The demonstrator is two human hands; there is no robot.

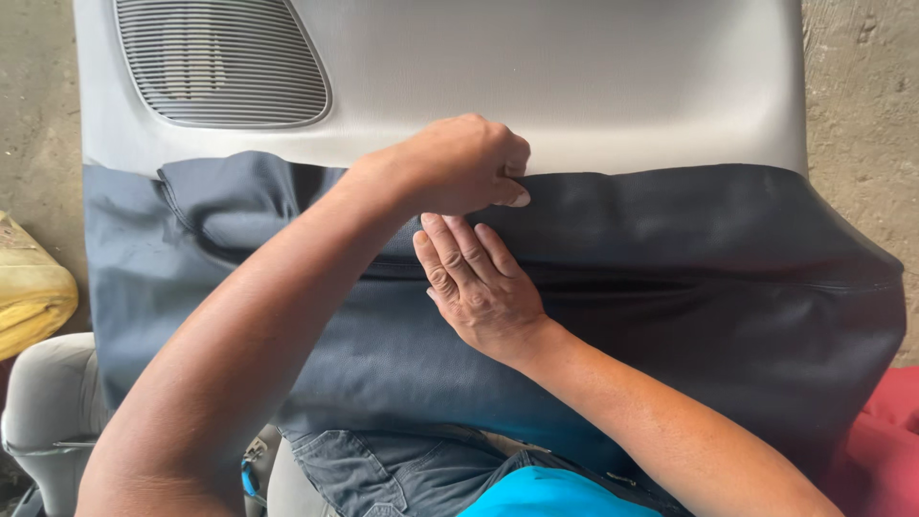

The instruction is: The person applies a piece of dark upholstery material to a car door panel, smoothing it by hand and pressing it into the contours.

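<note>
A grey plastic car door panel (pixel 574 86) lies in front of me, with a ribbed speaker grille (pixel 220 62) at its upper left. Dark blue-grey leatherette fabric (pixel 708 287) covers its lower half. My left hand (pixel 459 163) is curled into a fist at the fabric's top edge, fingertips pinching or pressing the edge against the panel. Just below it, my right hand (pixel 479 282) lies flat on the fabric, fingers together and pointing up toward the left hand. Whether the left fingers actually hold the edge is hidden.
A yellow object (pixel 29 292) sits at the left edge on the concrete floor (pixel 862 96). A grey plastic part (pixel 48 402) lies at lower left. Red cloth (pixel 881 431) shows at lower right. My jeans and a blue shirt are at the bottom.
</note>
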